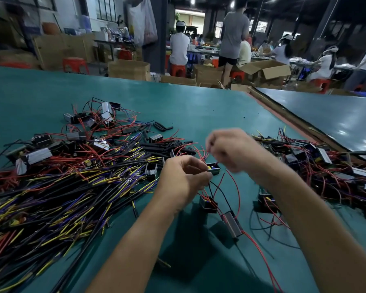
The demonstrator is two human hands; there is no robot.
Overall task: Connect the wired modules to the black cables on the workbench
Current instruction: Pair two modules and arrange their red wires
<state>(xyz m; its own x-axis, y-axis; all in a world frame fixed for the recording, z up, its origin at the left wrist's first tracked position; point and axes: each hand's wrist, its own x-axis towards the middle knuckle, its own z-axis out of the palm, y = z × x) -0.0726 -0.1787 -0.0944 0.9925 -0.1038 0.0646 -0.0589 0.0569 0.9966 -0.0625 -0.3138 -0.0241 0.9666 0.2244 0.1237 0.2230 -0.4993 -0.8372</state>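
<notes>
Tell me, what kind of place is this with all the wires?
Probably a factory assembly workshop: heaps of black cables and wired modules cover a green workbench, and other workers sit among cardboard boxes.

right hand (228, 149): blurred, grip unclear
left hand (184, 178): fingers hide the pinch, perhaps on a wire (221, 191)
black cables (40, 208): cut by left edge

Dim hall, lit by small ceiling lamps (192, 0) at twelve o'clock and a bright doorway (189, 20). Glare sheens the neighbouring tabletop (336, 121) at two o'clock. The right hand (230, 149) is motion-blurred; dark shadows lie at six o'clock; straight edges bow outward.
</notes>
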